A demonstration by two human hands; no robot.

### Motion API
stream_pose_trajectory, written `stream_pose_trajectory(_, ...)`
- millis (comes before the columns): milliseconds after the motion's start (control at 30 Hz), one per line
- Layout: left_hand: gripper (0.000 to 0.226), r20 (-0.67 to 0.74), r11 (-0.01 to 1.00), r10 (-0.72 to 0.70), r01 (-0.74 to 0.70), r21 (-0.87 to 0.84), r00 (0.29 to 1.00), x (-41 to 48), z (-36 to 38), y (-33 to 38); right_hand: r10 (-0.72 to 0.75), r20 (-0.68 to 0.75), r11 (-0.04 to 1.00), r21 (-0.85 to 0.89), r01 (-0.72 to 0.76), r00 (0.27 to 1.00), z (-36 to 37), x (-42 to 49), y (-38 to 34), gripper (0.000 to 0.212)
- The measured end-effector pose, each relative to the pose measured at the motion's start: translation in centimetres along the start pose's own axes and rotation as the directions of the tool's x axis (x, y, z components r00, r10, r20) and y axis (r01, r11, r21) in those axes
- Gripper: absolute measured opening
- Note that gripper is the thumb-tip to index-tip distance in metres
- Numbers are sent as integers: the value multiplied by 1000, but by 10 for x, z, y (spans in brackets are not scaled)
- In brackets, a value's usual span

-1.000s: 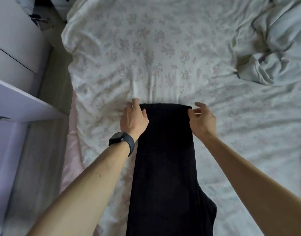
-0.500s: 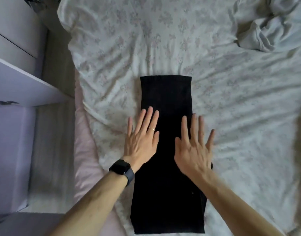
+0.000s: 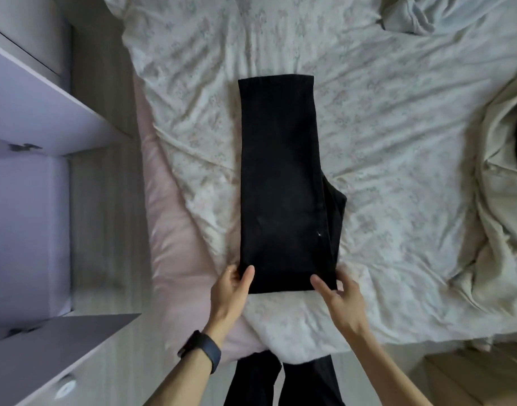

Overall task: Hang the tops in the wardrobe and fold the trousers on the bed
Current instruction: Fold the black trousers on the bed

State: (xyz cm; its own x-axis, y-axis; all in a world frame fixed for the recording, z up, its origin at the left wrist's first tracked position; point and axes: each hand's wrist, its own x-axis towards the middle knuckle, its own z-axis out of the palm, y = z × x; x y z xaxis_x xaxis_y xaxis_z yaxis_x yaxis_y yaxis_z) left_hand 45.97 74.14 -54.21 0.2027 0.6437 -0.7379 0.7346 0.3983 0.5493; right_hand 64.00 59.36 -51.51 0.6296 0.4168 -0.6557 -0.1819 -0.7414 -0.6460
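Pale floral sheeting covers the bed [image 3: 397, 136], which fills the view from 11 round to 4 o'clock; the wardrobe [image 3: 31, 112], with lilac panels, stands at 9 o'clock across a strip of floor. The black trousers [image 3: 280, 177] lie mid-bed as one long narrow strip running from 12 towards 6 o'clock; a dark bulge of the seat pokes out of the strip's edge on the 3 o'clock side. The left hand [image 3: 230, 291], a dark watch [image 3: 203, 351] on its wrist, pinches the near corner at 7 o'clock, thumb on top of the cloth; the right hand [image 3: 339, 297] pinches the corner at 5 o'clock, thumb on top and fingers past the edge. A crumpled pale garment [image 3: 409, 16] sits at 1 o'clock and cream fabric [image 3: 497, 206] is heaped at 3 o'clock, both well apart from the trousers.

The step in hand looks to be folding the trousers, with the lengthwise fold made and the crosswise one about to begin; the next move probably calls for lifting both near corners together and carrying them level towards 12 o'clock, so the ends meet squarely; the protruding seat may want tucking in first, and the soft, creased sheet could drag the lower layer askew.
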Motion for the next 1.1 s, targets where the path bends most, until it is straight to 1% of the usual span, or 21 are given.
stream_pose_trajectory(67,29,16,993,-56,57,-101,998,-1,-1,2,32,-4,999,5,-32,999,3,2,4,17)
stream_pose_trajectory(167,38,10,996,-81,82,-18,997,4,-2,-7,-67,-115,984,-172,46,991,6,4,19,37)
stream_pose_trajectory(233,39,29,993,-112,113,-32,993,8,-2,-13,-64,-170,969,-245,21,983,7,0,29,42)
stream_pose_trajectory(367,34,6,993,-110,109,51,994,-4,7,-5,24,-224,957,-277,-87,974,14,-16,34,32)
stream_pose_trajectory(400,28,-43,991,-73,78,108,996,-10,11,-2,40,-243,952,-285,-111,969,17,-19,31,25)
stream_pose_trajectory(433,24,-133,979,28,-1,202,991,-17,14,0,22,-276,946,-305,-109,961,20,-23,29,18)
stream_pose_trajectory(467,31,-244,935,211,-122,334,946,-23,18,0,-49,-324,939,-336,-67,945,24,-25,27,25)
stream_pose_trajectory(500,45,-281,845,408,-244,475,868,-28,24,-3,-178,-354,921,-390,29,918,28,-28,21,38)
stream_pose_trajectory(533,57,-236,727,576,-359,585,783,-28,31,-6,-357,-350,861,-483,159,866,34,-28,14,46)
stream_pose_trajectory(567,63,-131,608,673,-444,658,728,-28,38,-7,-523,-279,758,-584,290,806,40,-27,7,50)
stream_pose_trajectory(600,64,-14,512,710,-503,697,704,-23,47,-7,-639,-148,628,-667,400,755,47,-22,2,52)
stream_pose_trajectory(667,63,122,415,691,-530,739,712,-4,60,-13,-673,113,409,-766,495,731,54,4,10,57)
stream_pose_trajectory(700,62,148,379,677,-514,770,721,9,59,-21,-637,176,348,-804,483,751,52,22,18,57)
stream_pose_trajectory(733,62,164,338,674,-499,798,720,24,56,-34,-592,177,316,-847,428,787,46,40,28,58)
stream_pose_trajectory(800,63,186,260,679,-470,843,710,43,38,-61,-454,66,350,-904,246,889,27,60,47,60)
stream_pose_trajectory(833,63,174,254,682,-453,855,711,46,29,-71,-384,8,385,-908,168,923,18,64,55,61)
stream_pose_trajectory(900,64,149,257,692,-434,864,707,37,18,-75,-327,-66,479,-872,105,943,8,52,62,62)
stream_pose_trajectory(967,67,206,210,739,-511,833,641,17,23,-66,-436,-91,525,-834,171,895,9,25,59,65)
stream_pose_trajectory(1000,70,266,168,757,-570,805,598,9,27,-59,-516,-50,500,-828,253,855,12,10,58,68)
stream_pose_trajectory(1067,83,367,90,733,-617,782,572,3,35,-51,-630,131,363,-822,439,766,19,-12,59,83)
stream_pose_trajectory(1100,92,381,79,702,-598,798,601,4,40,-52,-642,214,290,-821,491,737,23,-18,62,93)
